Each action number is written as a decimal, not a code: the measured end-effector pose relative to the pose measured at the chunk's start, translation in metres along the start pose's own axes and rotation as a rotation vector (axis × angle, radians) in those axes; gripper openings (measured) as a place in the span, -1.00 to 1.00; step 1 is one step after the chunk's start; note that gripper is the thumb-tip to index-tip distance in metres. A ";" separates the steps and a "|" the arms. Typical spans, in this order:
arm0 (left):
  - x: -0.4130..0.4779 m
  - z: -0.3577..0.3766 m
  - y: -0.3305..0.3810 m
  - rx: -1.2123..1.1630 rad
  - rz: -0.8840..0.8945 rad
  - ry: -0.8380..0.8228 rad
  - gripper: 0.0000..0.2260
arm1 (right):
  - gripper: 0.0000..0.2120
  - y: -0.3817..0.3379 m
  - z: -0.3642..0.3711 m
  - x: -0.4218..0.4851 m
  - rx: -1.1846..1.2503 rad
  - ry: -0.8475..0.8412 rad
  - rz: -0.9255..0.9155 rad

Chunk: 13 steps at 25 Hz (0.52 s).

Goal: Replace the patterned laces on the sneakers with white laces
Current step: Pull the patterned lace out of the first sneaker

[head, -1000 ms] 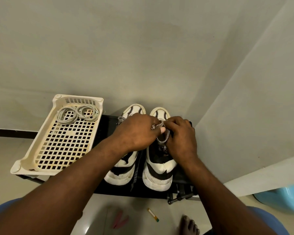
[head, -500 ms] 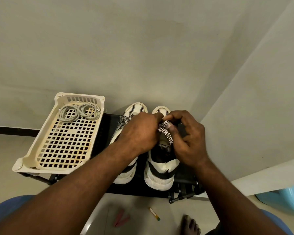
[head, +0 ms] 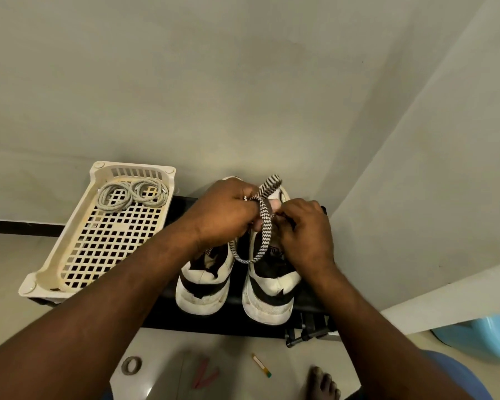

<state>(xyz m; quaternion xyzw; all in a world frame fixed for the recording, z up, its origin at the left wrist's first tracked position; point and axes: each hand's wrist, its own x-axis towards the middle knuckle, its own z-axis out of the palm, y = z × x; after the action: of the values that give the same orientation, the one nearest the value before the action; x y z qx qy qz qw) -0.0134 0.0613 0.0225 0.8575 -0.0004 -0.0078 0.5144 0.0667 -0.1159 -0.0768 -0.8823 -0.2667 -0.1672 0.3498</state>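
Two black-and-white sneakers stand side by side on a black rack, heels toward me: the left sneaker (head: 204,287) and the right sneaker (head: 272,293). My left hand (head: 225,215) grips the black-and-white patterned lace (head: 264,226) above the right shoe, with a loop of it sticking up and another hanging down. My right hand (head: 303,229) pinches the same lace near the shoe's tongue. Coiled white laces (head: 130,193) lie at the far end of the cream basket (head: 55,267).
The black rack (head: 202,321) stands against a grey wall, with a second wall close on the right. On the floor lie a small ring (head: 131,365), a pink object (head: 204,373) and a small stick (head: 261,365). My bare foot (head: 322,382) is near. A blue tub (head: 479,339) sits at right.
The patterned lace has been pulled further out of the right sneaker; a longer loop now rises above my hands and another hangs below. Both hands rose slightly.
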 end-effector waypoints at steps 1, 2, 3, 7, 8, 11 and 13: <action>0.004 -0.002 -0.006 0.202 -0.030 0.044 -0.63 | -0.78 -0.003 -0.002 0.000 0.010 0.045 0.008; 0.006 -0.003 -0.013 0.342 -0.057 0.054 -0.68 | -0.77 -0.008 -0.005 0.001 0.058 0.093 -0.002; 0.008 -0.004 -0.017 0.392 -0.074 0.025 -0.76 | -0.76 -0.013 -0.010 0.001 0.130 0.143 -0.040; 0.009 0.004 -0.020 0.358 -0.056 -0.076 -0.81 | -0.76 -0.033 -0.021 -0.002 0.416 0.188 -0.198; 0.009 0.005 -0.019 0.352 -0.027 -0.073 -0.68 | -0.76 -0.037 -0.023 -0.004 0.471 0.157 -0.186; 0.012 0.011 -0.022 0.354 0.050 -0.064 -0.63 | -0.79 -0.042 -0.029 -0.009 0.500 0.118 -0.216; 0.019 0.019 -0.029 0.367 0.064 0.008 -0.76 | -0.80 -0.041 -0.032 -0.007 0.450 0.113 -0.233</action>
<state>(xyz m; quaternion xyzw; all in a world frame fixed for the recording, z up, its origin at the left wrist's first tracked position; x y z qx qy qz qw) 0.0051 0.0585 -0.0122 0.9365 -0.0270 0.0124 0.3495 0.0333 -0.1162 -0.0365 -0.7348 -0.3773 -0.1919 0.5300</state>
